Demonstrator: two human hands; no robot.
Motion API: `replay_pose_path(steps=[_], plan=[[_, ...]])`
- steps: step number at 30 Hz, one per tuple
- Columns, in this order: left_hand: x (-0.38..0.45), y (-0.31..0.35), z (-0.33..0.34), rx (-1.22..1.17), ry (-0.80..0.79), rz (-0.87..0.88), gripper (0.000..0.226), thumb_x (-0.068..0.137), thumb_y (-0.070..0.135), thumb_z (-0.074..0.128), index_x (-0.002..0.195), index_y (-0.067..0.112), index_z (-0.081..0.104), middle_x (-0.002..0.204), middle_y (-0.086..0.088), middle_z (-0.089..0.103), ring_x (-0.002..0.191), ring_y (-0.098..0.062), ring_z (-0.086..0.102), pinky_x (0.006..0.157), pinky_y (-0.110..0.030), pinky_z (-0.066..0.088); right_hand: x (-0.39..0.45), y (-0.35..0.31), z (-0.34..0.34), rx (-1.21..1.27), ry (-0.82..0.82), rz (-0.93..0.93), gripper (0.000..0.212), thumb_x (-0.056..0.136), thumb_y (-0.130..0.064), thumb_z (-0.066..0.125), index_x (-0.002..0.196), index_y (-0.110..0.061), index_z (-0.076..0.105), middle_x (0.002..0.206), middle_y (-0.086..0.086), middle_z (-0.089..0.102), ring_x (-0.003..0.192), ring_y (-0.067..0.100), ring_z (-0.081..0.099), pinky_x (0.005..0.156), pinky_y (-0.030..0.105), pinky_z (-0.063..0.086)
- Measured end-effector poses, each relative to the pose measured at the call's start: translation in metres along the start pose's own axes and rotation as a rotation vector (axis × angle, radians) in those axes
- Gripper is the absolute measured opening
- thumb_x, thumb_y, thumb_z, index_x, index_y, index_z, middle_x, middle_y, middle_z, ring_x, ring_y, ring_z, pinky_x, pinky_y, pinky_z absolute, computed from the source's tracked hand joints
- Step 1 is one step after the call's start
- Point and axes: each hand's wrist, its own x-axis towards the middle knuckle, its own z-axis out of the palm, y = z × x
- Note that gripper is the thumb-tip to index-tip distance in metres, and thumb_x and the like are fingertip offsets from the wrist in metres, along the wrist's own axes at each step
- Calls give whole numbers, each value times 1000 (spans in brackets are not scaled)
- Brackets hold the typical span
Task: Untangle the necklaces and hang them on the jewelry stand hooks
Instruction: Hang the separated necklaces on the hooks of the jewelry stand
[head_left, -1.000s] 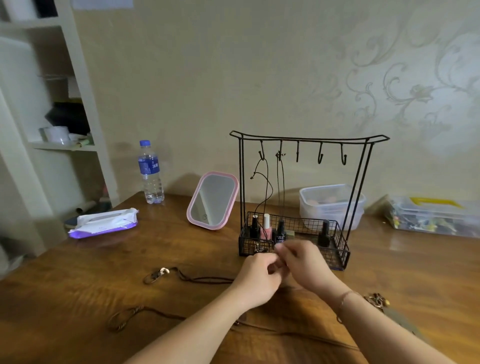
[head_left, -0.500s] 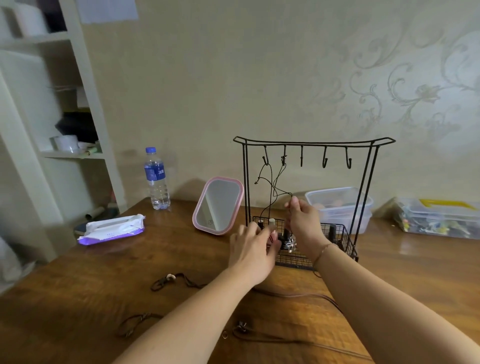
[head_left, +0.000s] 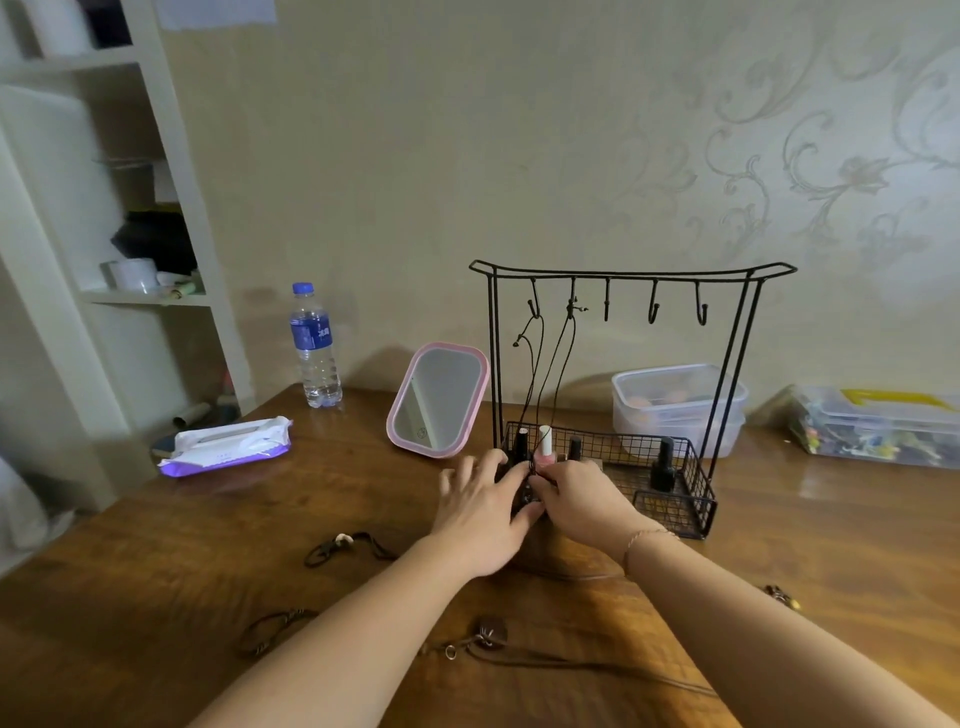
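- The jewelry stand (head_left: 631, 270) is black wire, upright at the far centre of the wooden counter (head_left: 156, 571), with a mesh basket (head_left: 675, 499) at its base.
- Five hooks under the top bar; the 1st hook (head_left: 533, 306) and 2nd hook (head_left: 572, 306) from the left carry thin black cord necklaces (head_left: 540, 374), which hang down to the basket. The other 3 hooks are bare.
- Left hand (head_left: 480, 512) and right hand (head_left: 576, 499) meet at the near-left corner of the basket, fingertips touching, w/ the low ends of the black cords between them.
- Right hand is closed in a pinch on the cords. Left hand has fingers spread and half curled, thumb against the right hand; I cannot tell if it grips anything.
- A thin bracelet (head_left: 647, 538) is on the right wrist.
- In the basket stand nail polish bottles: a pink one w/ white cap (head_left: 545, 449) just behind the hands, and a dark one (head_left: 664, 465) more to the right.
- On the counter, near side: a brown cord necklace with a light bead (head_left: 343, 543) at left of the arms, and another brown cord w/ a round pendant (head_left: 491, 631) between the forearms.
- Far left: water bottle (head_left: 314, 345), wet wipes pack (head_left: 226, 447); a pink-frame mirror (head_left: 439, 400) leans just left of the stand.
- Far right: clear plastic boxes (head_left: 675, 402), and one more clear box w/ small items (head_left: 883, 426).
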Motion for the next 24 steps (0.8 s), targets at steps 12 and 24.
replay_pose_path(steps=[12,24], plan=[[-55,-47,-16,-316,-158,147,25,95,37,59,120,34,63,122,21,51,119,-1,46,106,-35,43,-80,26,-17,-195,-97,-315,27,89,-42,61,113,-32,68,113,-16,61,103,3,53,86,25,52],[-50,34,-5,-408,-37,252,21,104,28,43,94,20,59,88,3,62,80,-13,58,74,-39,54,-94,21,-8,103,-4,-145,16,99,-15,45,91,-27,51,86,-7,62,75,5,56,64,20,48]])
